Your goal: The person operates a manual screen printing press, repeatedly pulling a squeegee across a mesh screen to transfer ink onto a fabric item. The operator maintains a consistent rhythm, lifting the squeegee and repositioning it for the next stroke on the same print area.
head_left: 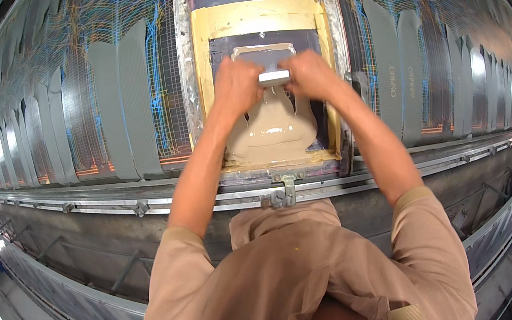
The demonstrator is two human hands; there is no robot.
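My left hand (236,88) and my right hand (311,75) are both closed on a squeegee (274,78), one at each end of it. Its pale end face shows between the hands, while my fingers cover much of the rest. Under it lies a printing screen whose worn metal frame (188,57) stands around yellow tape (253,15) and a dark mesh. A thick pool of beige ink (275,131) spreads over the near half of the mesh. A thin beige outline of ink (263,47) shows on the far side of the squeegee.
Grey cut fabric pieces (127,107) lie in a row along the table to the left, and more grey pieces (398,64) lie to the right. A metal rail (109,205) runs along the table's near edge, with a metal bracket (289,188) at the screen. Coloured lines streak the tabletop.
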